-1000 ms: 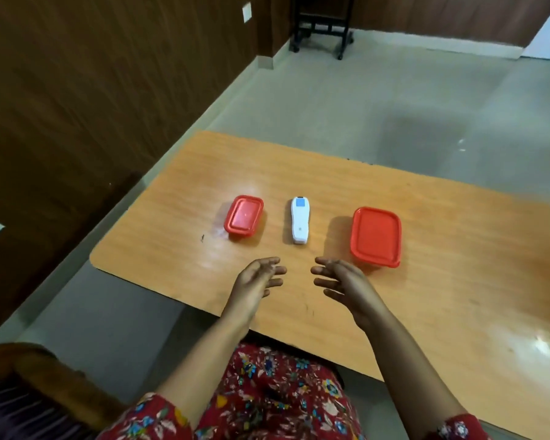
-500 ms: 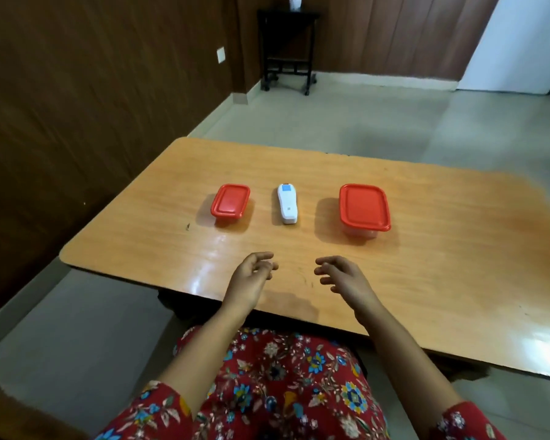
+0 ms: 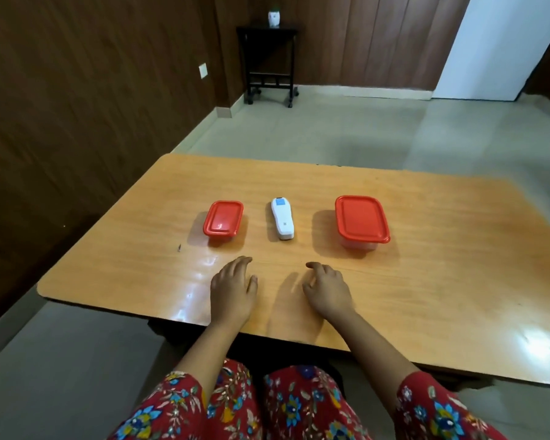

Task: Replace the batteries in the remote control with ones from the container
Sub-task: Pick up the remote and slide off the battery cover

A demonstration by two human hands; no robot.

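A white remote control (image 3: pixel 282 222) lies flat in the middle of the wooden table (image 3: pixel 442 281), its blue label at the far end. Left of it stands a small container with a red lid (image 3: pixel 223 221). A larger container with a red lid (image 3: pixel 361 222) sits to the remote's right. Both lids are on, so the contents are hidden. My left hand (image 3: pixel 233 289) and my right hand (image 3: pixel 327 289) rest on the table near its front edge, fingers loosely curled, holding nothing. Both hands are a short way in front of the remote.
A dark wood-panelled wall runs along the left. A black wheeled side table (image 3: pixel 269 63) with a small white object on top stands at the back of the room. Grey tiled floor surrounds the table. My lap in red floral cloth (image 3: pixel 286 408) is below the table edge.
The view has tilted up, showing more of the room. Both hands have settled lower onto the table, palms down. The remote and containers have not moved.
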